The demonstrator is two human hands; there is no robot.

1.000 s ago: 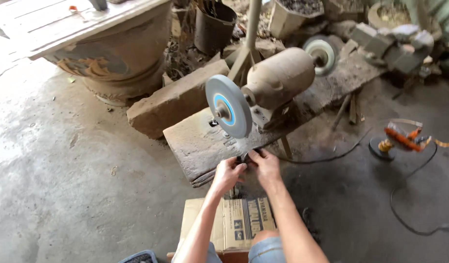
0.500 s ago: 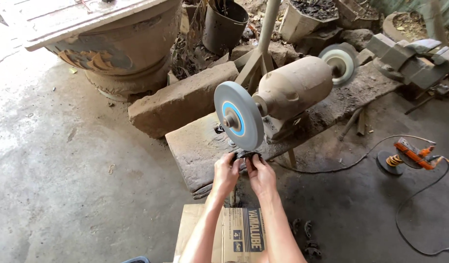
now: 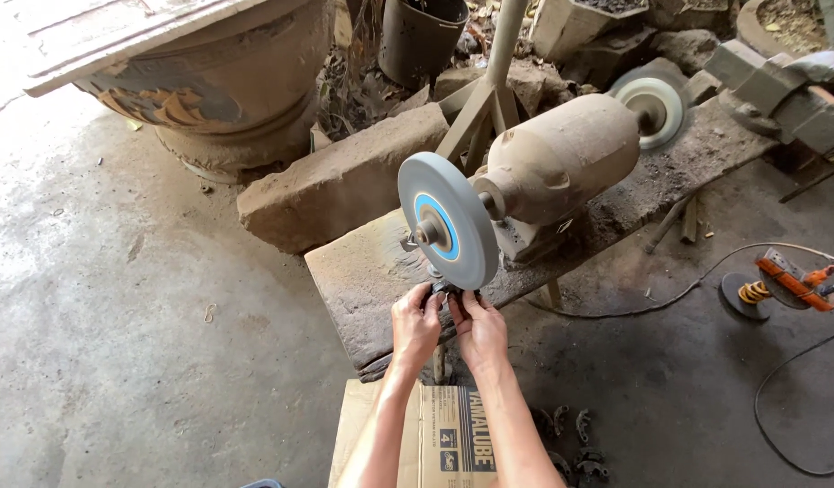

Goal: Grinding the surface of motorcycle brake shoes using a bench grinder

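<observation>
- Two bare hands meet at the near edge of the counter [image 3: 372, 271] in the head view, both forearms reaching up from the bottom of the frame and converging.
- The left hand [image 3: 415, 323] is palm down, its grip pressed together on a small dark metal piece [image 3: 446, 291].
- The right hand [image 3: 480, 327] mirrors it, knuckles up, its grip pinching the same piece from the other side.
- That piece sits just below the rim of the grey grinding wheel [image 3: 448, 230], at or very near the stone; actual contact cannot be made out.
- The wheel is mounted on a dusty motor [image 3: 561, 158], with a second wheel [image 3: 652, 99] at the far end.
- A cardboard box [image 3: 435, 438] lies under the forearms on the floor.
- An orange power tool [image 3: 792, 282] lies on the floor, well apart to the right.
</observation>
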